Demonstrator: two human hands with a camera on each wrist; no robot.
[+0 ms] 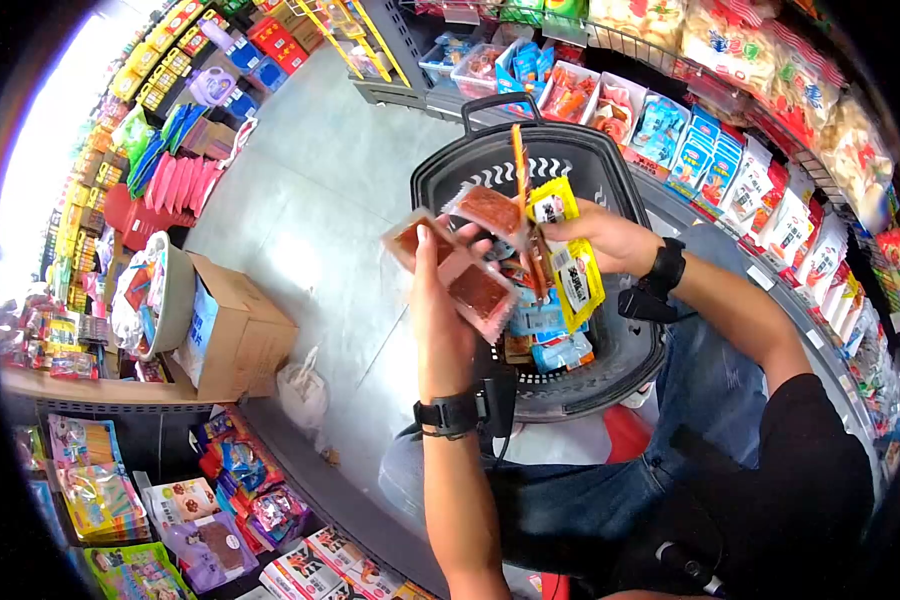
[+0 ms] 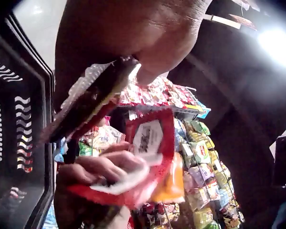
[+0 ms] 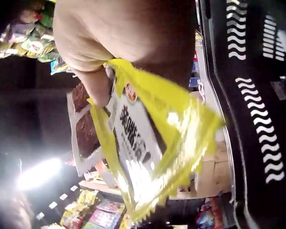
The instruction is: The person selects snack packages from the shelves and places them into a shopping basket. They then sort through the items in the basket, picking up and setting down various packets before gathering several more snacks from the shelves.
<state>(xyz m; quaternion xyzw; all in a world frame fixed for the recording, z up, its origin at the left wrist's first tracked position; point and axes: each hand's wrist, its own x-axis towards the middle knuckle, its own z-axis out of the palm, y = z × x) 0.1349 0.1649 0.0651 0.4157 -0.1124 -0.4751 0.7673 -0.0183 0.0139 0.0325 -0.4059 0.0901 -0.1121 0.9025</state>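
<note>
In the head view my left hand grips clear-wrapped packets of reddish-brown food, thumb on top, above the left side of a black basket. My right hand pinches yellow packets over the basket, with orange-edged packets beside them. The right wrist view shows the thumb on a yellow packet. A red packet appears by the fingers of a hand in the left wrist view. Blue packets lie in the basket.
Shelves of snack bags curve along the right. A cardboard box and a white bag stand at the left on the grey floor. More packets fill a lower-left shelf. The person's jeans are close to the basket.
</note>
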